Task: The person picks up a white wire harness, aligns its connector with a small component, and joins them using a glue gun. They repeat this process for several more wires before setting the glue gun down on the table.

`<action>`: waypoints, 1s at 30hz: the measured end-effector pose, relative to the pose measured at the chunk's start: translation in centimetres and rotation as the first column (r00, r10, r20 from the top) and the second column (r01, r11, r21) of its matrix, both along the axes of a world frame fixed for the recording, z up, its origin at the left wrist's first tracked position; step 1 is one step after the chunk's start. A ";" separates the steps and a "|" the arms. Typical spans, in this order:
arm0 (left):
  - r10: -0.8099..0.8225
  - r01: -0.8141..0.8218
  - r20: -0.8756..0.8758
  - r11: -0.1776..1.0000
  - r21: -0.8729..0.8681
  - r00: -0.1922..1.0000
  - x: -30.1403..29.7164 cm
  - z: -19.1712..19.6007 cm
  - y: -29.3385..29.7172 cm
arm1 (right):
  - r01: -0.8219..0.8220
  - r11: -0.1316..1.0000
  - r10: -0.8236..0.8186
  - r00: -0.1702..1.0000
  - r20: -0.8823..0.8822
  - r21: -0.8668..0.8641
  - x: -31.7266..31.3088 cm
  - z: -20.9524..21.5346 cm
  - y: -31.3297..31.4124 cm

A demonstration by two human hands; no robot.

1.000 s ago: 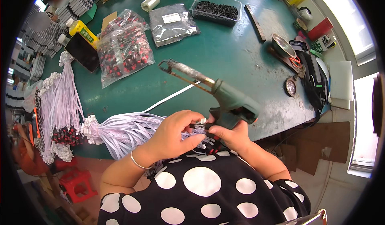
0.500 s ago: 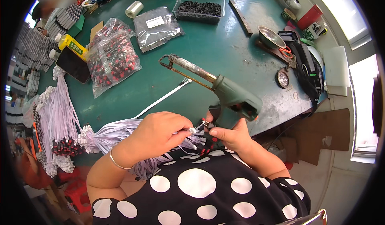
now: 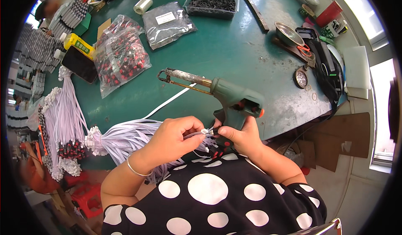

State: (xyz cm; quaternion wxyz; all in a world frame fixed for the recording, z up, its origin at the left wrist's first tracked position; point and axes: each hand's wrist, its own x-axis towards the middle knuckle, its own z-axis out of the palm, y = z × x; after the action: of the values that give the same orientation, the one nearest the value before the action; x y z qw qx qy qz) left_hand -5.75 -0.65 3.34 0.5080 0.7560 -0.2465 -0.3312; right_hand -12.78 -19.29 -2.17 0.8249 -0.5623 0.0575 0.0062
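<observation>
My left hand (image 3: pixel 173 139) pinches a thin white ribbon cable (image 3: pixel 197 133) near its white connector end. My right hand (image 3: pixel 238 136) pinches a small black and red part (image 3: pixel 215 130) right against that connector, fingertips of both hands almost touching. A large bundle of pale lilac ribbon cables (image 3: pixel 125 136) lies under my left hand at the green table's near edge. A green soldering gun (image 3: pixel 228 99) with a rusty metal tip stands just behind my hands, its grip beside my right thumb.
A clear bag of red and black parts (image 3: pixel 121 57) and a grey bag (image 3: pixel 167 23) lie further back. A tray of black parts (image 3: pixel 211 2), a metal bowl (image 3: pixel 288 35), a phone (image 3: pixel 79 64) and a yellow bottle (image 3: pixel 77 44) sit around. More cable bundles (image 3: pixel 63 122) hang at left.
The view has shifted so the table sits lower and nearer. My hands have stayed together in front of my chest, now holding the connector and small part between the fingertips.
</observation>
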 end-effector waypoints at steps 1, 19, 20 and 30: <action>0.002 -0.002 -0.001 1.000 0.001 1.000 -0.1 -0.1 0.0 | -0.002 1.000 0.002 1.000 -0.001 0.001 0.1 0.4 0.1; -0.020 0.008 -0.186 0.998 -0.067 0.982 0.4 -1.6 0.1 | 0.061 0.998 -0.056 0.989 -0.135 0.032 0.7 1.0 0.4; -0.010 -0.016 -0.277 0.996 -0.090 0.961 0.3 -2.0 0.3 | 0.062 0.998 -0.057 0.989 -0.136 0.032 0.8 1.0 0.5; -0.018 -0.068 -0.473 0.984 -0.164 0.881 0.4 -2.7 0.3 | 0.031 0.999 -0.034 0.988 -0.152 -0.017 0.9 1.2 0.6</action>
State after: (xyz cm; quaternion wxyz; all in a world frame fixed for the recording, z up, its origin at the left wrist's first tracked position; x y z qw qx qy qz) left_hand -5.39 -0.37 0.62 0.6215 0.6080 -0.1337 -0.4756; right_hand -11.89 -18.70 -0.94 0.8141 -0.5650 0.1297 0.0353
